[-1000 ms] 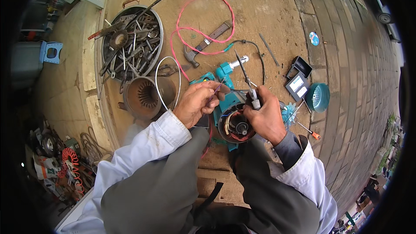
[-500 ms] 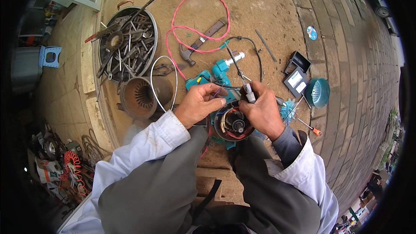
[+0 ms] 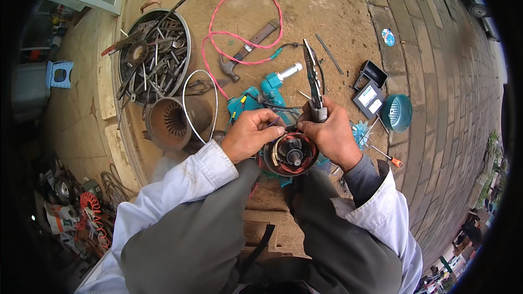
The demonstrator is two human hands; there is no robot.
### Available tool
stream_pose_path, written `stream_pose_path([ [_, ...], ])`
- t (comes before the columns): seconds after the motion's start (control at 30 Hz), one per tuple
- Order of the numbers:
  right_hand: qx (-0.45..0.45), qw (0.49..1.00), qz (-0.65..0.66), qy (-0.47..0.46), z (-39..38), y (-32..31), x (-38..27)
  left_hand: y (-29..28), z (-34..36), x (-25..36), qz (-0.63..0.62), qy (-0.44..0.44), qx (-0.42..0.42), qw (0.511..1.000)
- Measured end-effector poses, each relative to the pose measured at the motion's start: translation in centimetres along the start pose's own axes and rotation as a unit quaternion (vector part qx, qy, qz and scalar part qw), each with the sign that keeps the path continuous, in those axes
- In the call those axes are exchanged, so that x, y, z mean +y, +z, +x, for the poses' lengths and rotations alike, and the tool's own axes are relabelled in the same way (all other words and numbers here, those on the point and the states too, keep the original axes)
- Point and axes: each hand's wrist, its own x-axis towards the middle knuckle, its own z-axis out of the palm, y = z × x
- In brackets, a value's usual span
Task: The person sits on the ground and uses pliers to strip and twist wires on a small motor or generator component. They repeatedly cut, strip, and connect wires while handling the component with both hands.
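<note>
Round, dark-rimmed, copper-wound metal motor [image 3: 294, 155] sits between our grips, nearer us. Our right grip [image 3: 335, 133] holds long-nosed grey metal pliers [image 3: 314, 83], now swung straighter ahead, tips out beyond that grip. Our left grip [image 3: 248, 135] still pinches the thin purple wire [image 3: 274, 122]; pliers clear of it, so we judge no cutting now.

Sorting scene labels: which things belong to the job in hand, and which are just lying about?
Job in hand:
pliers, in the right hand
purple wire, at the left hand
opened motor
teal vented cover, likely the motor's

Seemingly just lying about:
hammer
tool-filled basin
blue step stool
red coiled hose
</note>
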Motion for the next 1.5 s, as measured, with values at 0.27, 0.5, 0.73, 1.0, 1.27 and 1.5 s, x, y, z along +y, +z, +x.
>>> stream_pose_path([
  [0.27,0.019,1.000,-0.011,-0.002,-0.4,-0.1,-0.4,0.1,0.1,0.2,0.010,-0.006,0.005,1.000],
  [0.5,0.017,1.000,-0.022,-0.001,-0.4,0.0,-0.3,0.9,0.1,1.4,0.057,0.001,-0.002,0.998],
  [0.73,0.020,0.999,-0.028,-0.003,-0.3,0.0,0.2,1.1,0.1,1.9,0.105,0.002,-0.001,0.994],
  [1.0,0.004,1.000,0.017,-0.016,-0.4,-0.1,0.3,0.3,0.0,1.3,0.037,0.000,0.037,0.999],
  [1.27,0.003,1.000,0.031,0.000,-0.5,-0.1,-0.4,0.1,0.0,0.7,0.054,-0.008,0.012,0.998],
  [1.5,0.017,1.000,0.014,-0.012,-0.4,-0.1,0.4,0.0,0.3,0.7,0.029,0.003,0.007,1.000],
])
